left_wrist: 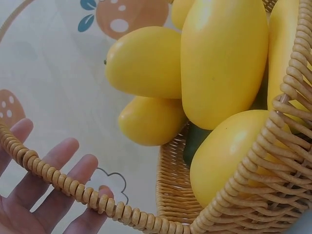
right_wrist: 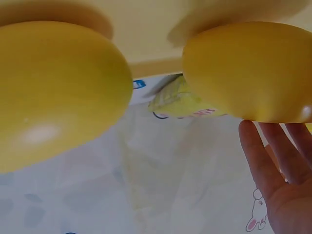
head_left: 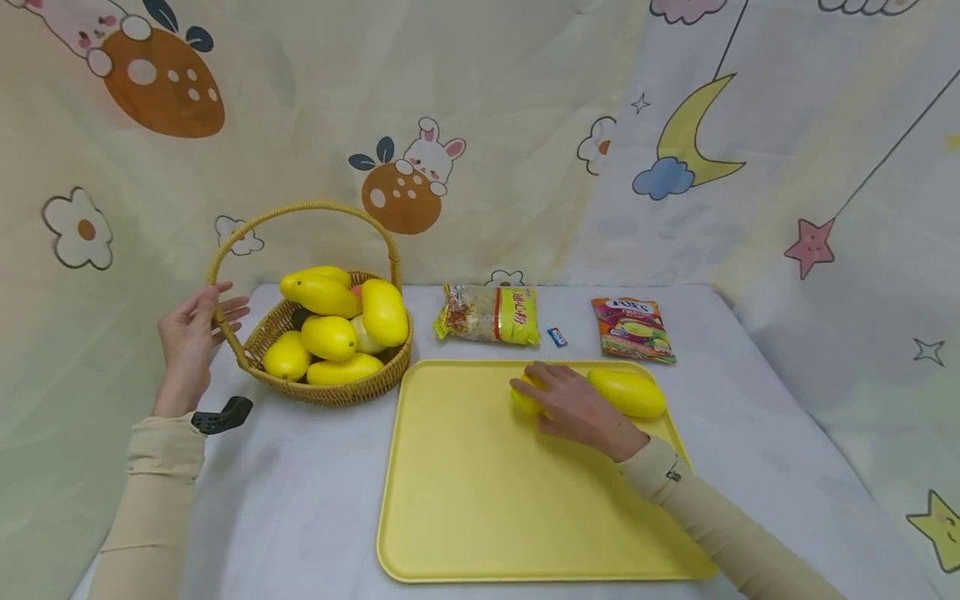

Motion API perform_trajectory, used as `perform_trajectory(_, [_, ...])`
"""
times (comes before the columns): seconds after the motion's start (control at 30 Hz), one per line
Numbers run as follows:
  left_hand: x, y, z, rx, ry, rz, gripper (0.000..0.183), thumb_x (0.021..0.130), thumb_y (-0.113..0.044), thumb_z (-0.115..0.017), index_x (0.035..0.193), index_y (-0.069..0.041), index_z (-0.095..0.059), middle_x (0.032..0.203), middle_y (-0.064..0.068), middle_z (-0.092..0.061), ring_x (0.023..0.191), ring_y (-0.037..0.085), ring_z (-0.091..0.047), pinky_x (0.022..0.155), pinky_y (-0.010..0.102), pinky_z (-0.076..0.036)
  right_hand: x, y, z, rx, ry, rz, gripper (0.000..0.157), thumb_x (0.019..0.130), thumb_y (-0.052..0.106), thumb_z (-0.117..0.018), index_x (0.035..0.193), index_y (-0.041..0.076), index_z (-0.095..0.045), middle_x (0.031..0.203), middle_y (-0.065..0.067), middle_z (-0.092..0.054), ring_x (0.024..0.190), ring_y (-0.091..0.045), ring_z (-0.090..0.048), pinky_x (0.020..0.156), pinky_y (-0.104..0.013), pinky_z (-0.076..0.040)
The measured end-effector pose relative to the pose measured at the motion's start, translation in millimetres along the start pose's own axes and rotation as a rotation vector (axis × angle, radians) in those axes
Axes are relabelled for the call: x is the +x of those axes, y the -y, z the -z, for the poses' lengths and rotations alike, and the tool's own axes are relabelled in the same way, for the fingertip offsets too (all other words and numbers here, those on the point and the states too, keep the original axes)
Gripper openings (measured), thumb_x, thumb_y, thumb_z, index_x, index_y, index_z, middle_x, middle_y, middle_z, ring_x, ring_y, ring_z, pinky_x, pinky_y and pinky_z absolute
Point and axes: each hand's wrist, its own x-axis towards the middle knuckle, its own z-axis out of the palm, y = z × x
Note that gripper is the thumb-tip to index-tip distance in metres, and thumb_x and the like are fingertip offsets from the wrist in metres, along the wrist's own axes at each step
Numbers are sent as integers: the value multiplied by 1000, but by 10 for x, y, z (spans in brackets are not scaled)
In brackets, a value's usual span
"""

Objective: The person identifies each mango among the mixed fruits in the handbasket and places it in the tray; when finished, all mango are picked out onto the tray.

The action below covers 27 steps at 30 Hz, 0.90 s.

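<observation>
My left hand (head_left: 191,333) is at the left side of the wicker basket's handle (head_left: 315,205). In the left wrist view its fingers (left_wrist: 29,190) are extended and spread behind the handle. Yellow mangoes (head_left: 330,337) fill the basket (head_left: 345,393). My right hand (head_left: 573,408) reaches over the far part of the yellow tray (head_left: 480,500), covering most of a mango (head_left: 523,405) there. In the right wrist view, nearly straight fingertips touch that mango (right_wrist: 253,73). Another mango (head_left: 630,393) lies to its right, partly behind the hand.
Behind the tray lie a clear-and-yellow food packet (head_left: 491,315), a small blue wrapped piece (head_left: 557,337) and a colourful snack bag (head_left: 634,329). The basket stands left of the tray on a white-covered table (head_left: 300,500). A patterned cloth (head_left: 510,125) hangs at the back.
</observation>
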Motion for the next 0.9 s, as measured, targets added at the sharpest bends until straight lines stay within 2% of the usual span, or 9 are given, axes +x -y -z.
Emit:
perform_trajectory(0.27, [11,36,6,-2,9,-5,53,90,-43,-58,130,-9,-59,94,-10,-72,87,5,-69,71,13,-54,-56,-61,-108,-159,44,71,50,79,9,-76,126,16,-59,123,-16,-56,119,-36,-53,99,-51,-46])
perform_trajectory(0.4, [15,40,15,-25,11,-15,54,90,-42,-59,131,-7,-58,94,-10,-73,86,6,-69,71,14,-54,-81,-86,-139,-181,36,76,46,82,10,-75,125,17,-61,125,-16,-56,123,-37,-50,102,-52,-42])
perform_trajectory(0.57, [17,38,22,-38,18,-19,50,90,-41,-58,129,-10,-60,95,-8,-73,85,6,-70,71,14,-55,-94,-100,-166,-190,31,87,44,83,13,-75,125,18,-62,125,-15,-55,125,-36,-49,104,-51,-41])
perform_trajectory(0.9, [19,43,29,-51,25,-14,49,90,-40,-59,129,-10,-60,96,-8,-73,86,6,-70,71,15,-55,-79,-108,-134,-189,57,97,54,77,18,-81,127,18,-60,125,-15,-55,123,-36,-49,104,-51,-40])
